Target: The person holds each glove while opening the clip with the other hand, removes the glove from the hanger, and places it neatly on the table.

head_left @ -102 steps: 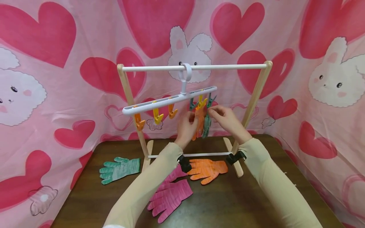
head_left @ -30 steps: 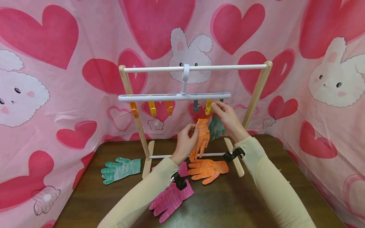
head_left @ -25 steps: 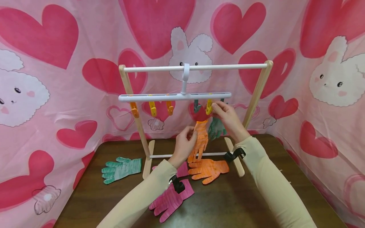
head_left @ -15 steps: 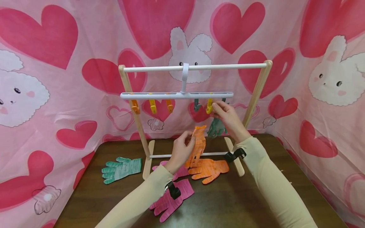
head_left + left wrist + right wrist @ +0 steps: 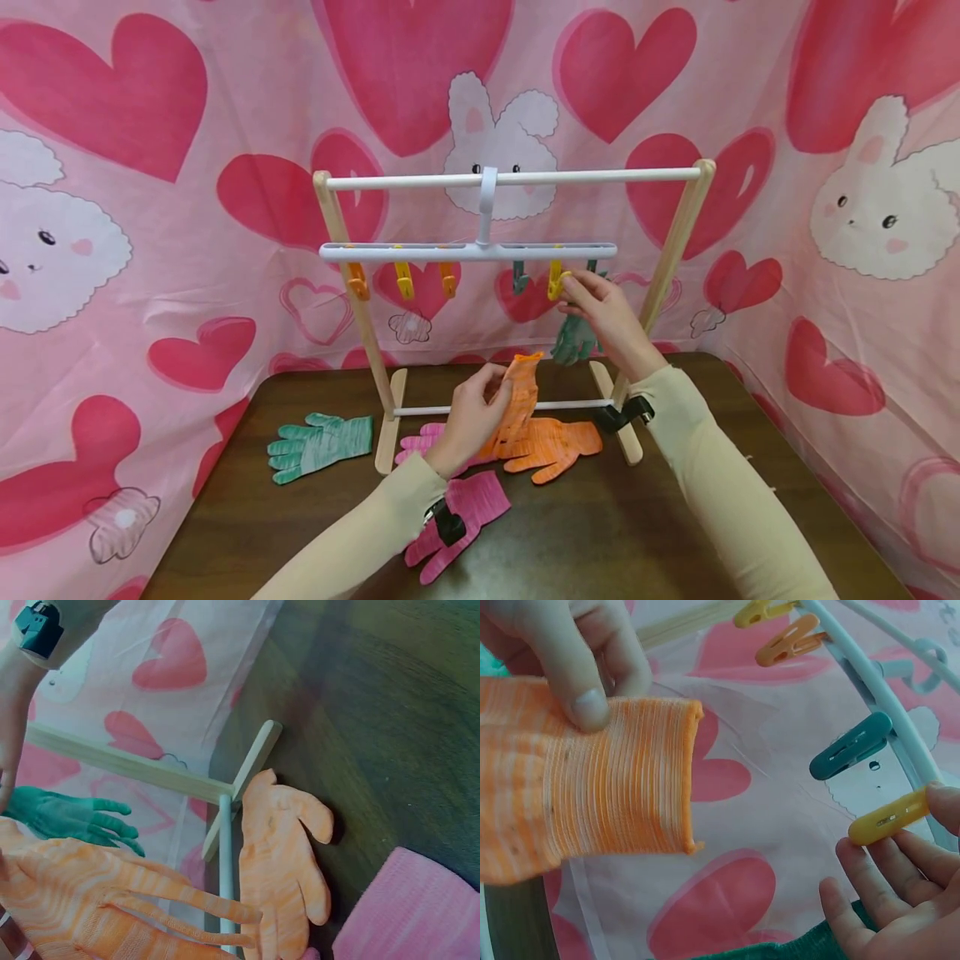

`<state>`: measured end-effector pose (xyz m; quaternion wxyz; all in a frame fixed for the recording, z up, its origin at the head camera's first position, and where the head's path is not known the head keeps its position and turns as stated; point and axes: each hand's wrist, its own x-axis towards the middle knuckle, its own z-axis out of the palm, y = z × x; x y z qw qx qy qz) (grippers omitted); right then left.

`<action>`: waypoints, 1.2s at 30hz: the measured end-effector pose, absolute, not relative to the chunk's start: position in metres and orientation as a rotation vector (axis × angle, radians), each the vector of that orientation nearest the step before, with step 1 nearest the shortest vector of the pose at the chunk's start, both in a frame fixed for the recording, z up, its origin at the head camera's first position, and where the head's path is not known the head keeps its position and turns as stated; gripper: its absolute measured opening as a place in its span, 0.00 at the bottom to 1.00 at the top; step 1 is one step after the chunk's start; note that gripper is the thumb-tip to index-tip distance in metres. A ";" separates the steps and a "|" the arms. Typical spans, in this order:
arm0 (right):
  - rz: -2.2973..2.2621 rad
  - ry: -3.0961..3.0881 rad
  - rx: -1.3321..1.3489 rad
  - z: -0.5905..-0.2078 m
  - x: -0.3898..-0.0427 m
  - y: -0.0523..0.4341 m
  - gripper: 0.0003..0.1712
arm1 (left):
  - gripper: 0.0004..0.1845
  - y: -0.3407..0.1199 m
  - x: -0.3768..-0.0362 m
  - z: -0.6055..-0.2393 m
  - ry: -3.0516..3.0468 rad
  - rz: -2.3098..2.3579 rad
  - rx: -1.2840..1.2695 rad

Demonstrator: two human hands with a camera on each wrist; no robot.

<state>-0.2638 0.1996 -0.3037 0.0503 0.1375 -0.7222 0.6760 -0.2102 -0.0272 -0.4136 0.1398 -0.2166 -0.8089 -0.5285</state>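
L hand [image 5: 471, 408] w/ fingers curled pinches striped orange knit glove [image 5: 519, 392] by its cuff, above tabletop [image 5: 637, 533]. R hand [image 5: 600, 308] pinches yellow plastic clothespin [image 5: 556, 282] on white hanger bar [image 5: 465, 251].

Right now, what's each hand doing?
Left hand: grips the orange glove by its cuff.
Right hand: pinches the yellow clip on the hanger.

The right hand [image 5: 900, 900] touches a yellow clip [image 5: 891, 818] with its fingers [image 5: 949, 806]. A teal clip [image 5: 851, 747] hangs just beside it on the white hanger bar [image 5: 870, 682]. The left hand [image 5: 570, 652] pinches the cuff of an orange glove [image 5: 592, 787]. Below, probably a green glove [image 5: 795, 946] shows.
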 end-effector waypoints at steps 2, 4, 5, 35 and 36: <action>2.055 -2.215 0.414 -0.306 -0.263 0.202 0.31 | 0.07 -0.028 -0.208 -0.415 -2.352 -1.513 -0.638; 2.044 -2.233 0.415 -0.308 -0.262 0.205 0.31 | 0.07 -0.030 -0.206 -0.416 -2.363 -1.490 -0.661; 2.029 -2.251 0.422 -0.309 -0.261 0.206 0.31 | 0.06 -0.030 -0.204 -0.417 -2.368 -1.475 -0.672; 1.774 -2.459 0.619 -0.356 -0.190 0.257 0.22 | 0.07 -0.011 -0.163 -0.416 -2.298 -0.557 -1.036; 1.775 -2.461 0.613 -0.359 -0.187 0.259 0.21 | 0.06 -0.008 -0.160 -0.417 -2.266 -0.510 -1.048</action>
